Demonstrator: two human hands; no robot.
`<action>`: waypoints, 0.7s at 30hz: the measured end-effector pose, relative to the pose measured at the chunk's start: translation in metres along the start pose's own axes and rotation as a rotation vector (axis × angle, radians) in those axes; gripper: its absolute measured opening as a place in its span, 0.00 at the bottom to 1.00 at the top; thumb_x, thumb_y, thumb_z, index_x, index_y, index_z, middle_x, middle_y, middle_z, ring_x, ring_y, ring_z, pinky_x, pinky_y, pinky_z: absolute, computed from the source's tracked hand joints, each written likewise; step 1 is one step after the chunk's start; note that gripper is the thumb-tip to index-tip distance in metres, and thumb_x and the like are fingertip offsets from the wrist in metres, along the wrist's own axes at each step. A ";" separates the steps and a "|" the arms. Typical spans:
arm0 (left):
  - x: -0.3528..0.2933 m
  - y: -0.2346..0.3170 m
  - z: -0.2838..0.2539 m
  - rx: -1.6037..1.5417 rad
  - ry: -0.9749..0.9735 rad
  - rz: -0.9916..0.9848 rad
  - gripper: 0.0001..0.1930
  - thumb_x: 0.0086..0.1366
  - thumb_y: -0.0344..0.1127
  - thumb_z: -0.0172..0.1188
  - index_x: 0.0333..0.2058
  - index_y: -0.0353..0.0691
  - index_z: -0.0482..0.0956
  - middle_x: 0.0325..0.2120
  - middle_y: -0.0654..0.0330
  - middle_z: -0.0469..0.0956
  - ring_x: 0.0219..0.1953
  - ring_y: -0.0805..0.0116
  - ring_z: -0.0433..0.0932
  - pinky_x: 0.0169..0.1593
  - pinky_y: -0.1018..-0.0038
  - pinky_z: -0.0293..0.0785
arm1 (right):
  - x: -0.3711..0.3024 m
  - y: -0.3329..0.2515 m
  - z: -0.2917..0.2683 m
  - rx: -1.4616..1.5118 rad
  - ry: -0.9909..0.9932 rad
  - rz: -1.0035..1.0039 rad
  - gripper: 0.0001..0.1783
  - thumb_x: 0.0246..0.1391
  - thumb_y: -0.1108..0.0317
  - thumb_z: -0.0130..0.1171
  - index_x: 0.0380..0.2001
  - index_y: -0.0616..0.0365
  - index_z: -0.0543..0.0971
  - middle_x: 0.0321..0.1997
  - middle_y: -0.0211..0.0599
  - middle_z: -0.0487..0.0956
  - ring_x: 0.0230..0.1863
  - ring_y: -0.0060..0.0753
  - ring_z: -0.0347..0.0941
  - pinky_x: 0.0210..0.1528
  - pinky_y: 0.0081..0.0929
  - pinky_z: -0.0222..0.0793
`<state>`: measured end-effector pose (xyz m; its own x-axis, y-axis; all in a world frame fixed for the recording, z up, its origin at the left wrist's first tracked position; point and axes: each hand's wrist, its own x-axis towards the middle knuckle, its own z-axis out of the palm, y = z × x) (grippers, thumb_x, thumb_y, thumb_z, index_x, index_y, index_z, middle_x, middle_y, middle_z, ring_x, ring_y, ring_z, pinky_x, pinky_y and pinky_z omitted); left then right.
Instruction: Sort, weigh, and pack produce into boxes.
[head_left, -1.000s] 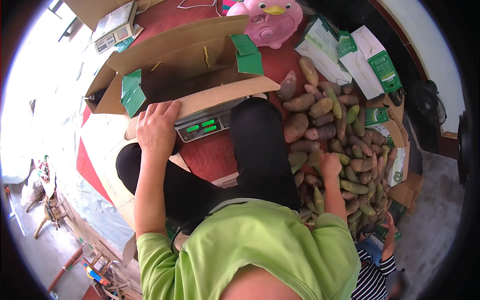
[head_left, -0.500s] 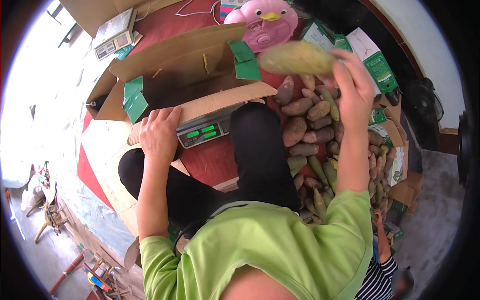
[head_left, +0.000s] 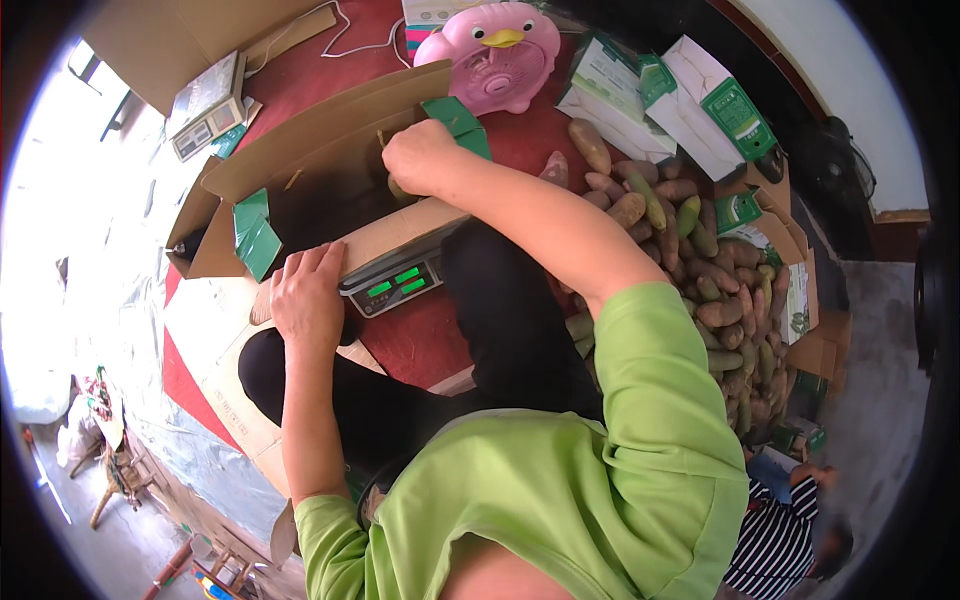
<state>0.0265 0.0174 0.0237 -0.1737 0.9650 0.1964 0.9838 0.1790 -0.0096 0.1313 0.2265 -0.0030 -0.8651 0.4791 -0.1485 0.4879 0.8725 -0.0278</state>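
Note:
An open cardboard box [head_left: 385, 236] with green corner flaps rests on a digital scale [head_left: 372, 302] whose green displays are lit. My left hand [head_left: 308, 292] lies on the left end of the box's near flap, fingers stretched out flat. My right hand [head_left: 422, 160] reaches into the right side of the box, its fingers curled around a long greenish-yellow tuber or fruit [head_left: 399, 190], mostly hidden by the hand and the near flap. To the right lies a large heap of similar long oval produce [head_left: 720, 290], brownish-purple and green.
A pink bird-shaped fan [head_left: 500, 65] stands behind the box. White-and-green cartons [head_left: 690, 105] are behind the heap, and another scale [head_left: 205, 105] sits at far left. A person in a striped shirt [head_left: 775, 540] is at lower right. My knees flank the scale on red cloth [head_left: 420, 345].
My right hand has swung left from above the heap into the box, carrying the long greenish piece. My left hand stays on the flap. The view has shifted slightly.

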 end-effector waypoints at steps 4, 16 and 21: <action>0.002 0.002 0.004 -0.008 0.011 0.013 0.16 0.54 0.28 0.51 0.41 0.50 0.78 0.38 0.68 0.78 0.42 0.67 0.75 0.44 0.69 0.69 | 0.003 0.001 0.022 0.098 -0.047 0.015 0.11 0.45 0.61 0.57 0.30 0.54 0.82 0.34 0.40 0.81 0.40 0.41 0.77 0.40 0.37 0.72; 0.004 0.005 0.001 0.011 -0.025 -0.038 0.16 0.56 0.27 0.52 0.42 0.50 0.79 0.37 0.67 0.79 0.44 0.64 0.75 0.48 0.68 0.69 | -0.140 0.091 -0.002 0.891 0.441 0.242 0.12 0.50 0.62 0.58 0.34 0.57 0.80 0.30 0.35 0.80 0.32 0.27 0.75 0.37 0.27 0.68; 0.005 0.008 0.002 -0.006 -0.051 -0.093 0.18 0.54 0.25 0.55 0.43 0.52 0.79 0.40 0.69 0.78 0.45 0.66 0.75 0.50 0.67 0.68 | -0.227 0.112 0.144 0.518 0.226 0.541 0.10 0.49 0.64 0.54 0.33 0.56 0.77 0.32 0.43 0.78 0.38 0.47 0.75 0.41 0.41 0.70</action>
<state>0.0337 0.0244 0.0223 -0.2662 0.9527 0.1465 0.9635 0.2673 0.0120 0.3995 0.2019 -0.1151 -0.4673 0.8813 -0.0697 0.7924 0.3826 -0.4751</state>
